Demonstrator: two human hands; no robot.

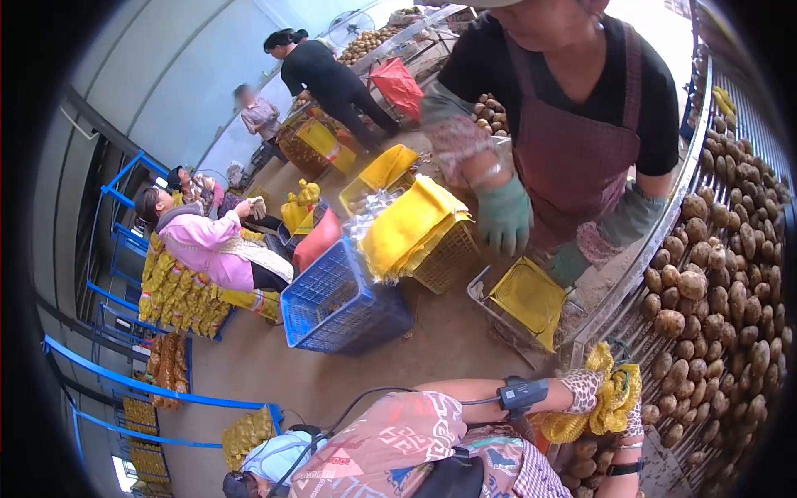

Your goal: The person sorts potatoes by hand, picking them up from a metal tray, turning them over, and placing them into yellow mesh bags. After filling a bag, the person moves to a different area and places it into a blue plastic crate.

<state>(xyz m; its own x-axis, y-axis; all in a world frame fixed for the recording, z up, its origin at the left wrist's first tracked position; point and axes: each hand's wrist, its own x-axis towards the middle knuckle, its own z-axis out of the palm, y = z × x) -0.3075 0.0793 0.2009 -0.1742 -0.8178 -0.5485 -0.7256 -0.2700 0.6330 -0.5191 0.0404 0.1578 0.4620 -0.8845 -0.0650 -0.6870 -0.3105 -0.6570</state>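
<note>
At the lower right, my left hand [601,363] comes in past a leopard-print cuff and a dark wrist device. My right hand [623,398] is close against it, above the other leopard-print cuff. Both look closed around bunched yellow mesh of a bag [564,427], though the similar yellow colours blur hands and mesh together and hide the fingertips. Potatoes [584,461] lie just below the mesh. A dark green strand shows between the hands.
Potatoes [730,290] cover the slatted conveyor at right, behind its metal rail [635,264]. Opposite, a co-worker in green gloves [504,214] leans over a stand with a yellow bag [530,299]. A blue crate [344,311] and yellow crates stand mid-floor; other people are further back.
</note>
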